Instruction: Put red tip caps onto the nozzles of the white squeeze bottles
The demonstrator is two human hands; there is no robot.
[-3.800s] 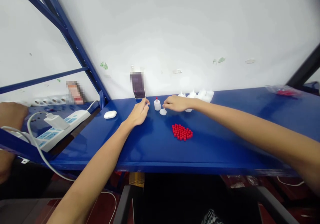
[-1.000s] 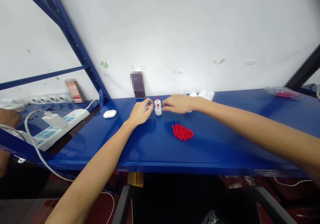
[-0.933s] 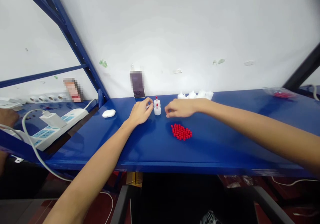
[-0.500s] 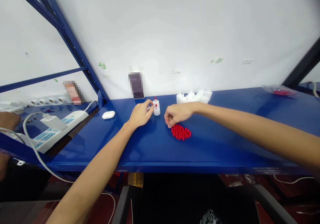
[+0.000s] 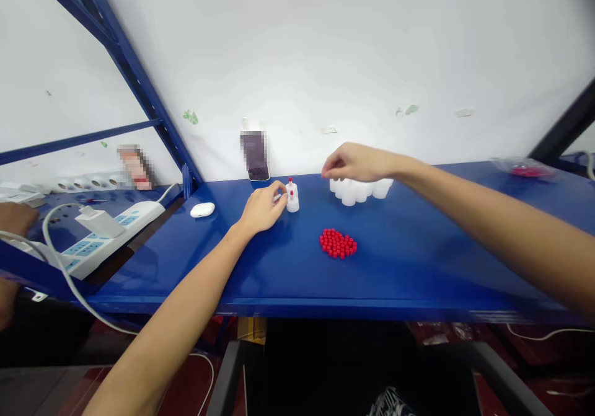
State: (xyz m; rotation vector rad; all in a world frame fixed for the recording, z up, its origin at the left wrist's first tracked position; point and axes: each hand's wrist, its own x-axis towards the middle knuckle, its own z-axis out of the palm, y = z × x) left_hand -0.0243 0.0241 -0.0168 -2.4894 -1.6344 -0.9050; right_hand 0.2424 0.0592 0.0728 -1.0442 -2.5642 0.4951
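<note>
My left hand (image 5: 264,208) rests on the blue table with its fingers curled. A narrow white tip (image 5: 277,198) shows between thumb and forefinger, apparently a small white bottle's; the rest is hidden by the hand. Just right of these fingers, two small white bottles (image 5: 292,204) stand upright, one behind the other, each topped with a red cap (image 5: 292,193). My right hand (image 5: 354,162) is raised before the wall, fingertips pinched together; what they hold, if anything, cannot be made out. Below it stands a group of white bottles (image 5: 349,194), partly covered by the hand. Many loose red caps (image 5: 338,243) lie together nearer me.
A phone (image 5: 257,159) leans on the wall behind my left hand. Left of that hand lies a white earbud case (image 5: 202,209). A power strip (image 5: 95,245) with cables and another person's hand (image 5: 17,219) are at far left. A plastic bag (image 5: 525,168) sits at far right.
My right hand has lifted from beside the red caps, up and slightly right, to above the white bottle group. My left hand has stayed in place by the capped bottles.
</note>
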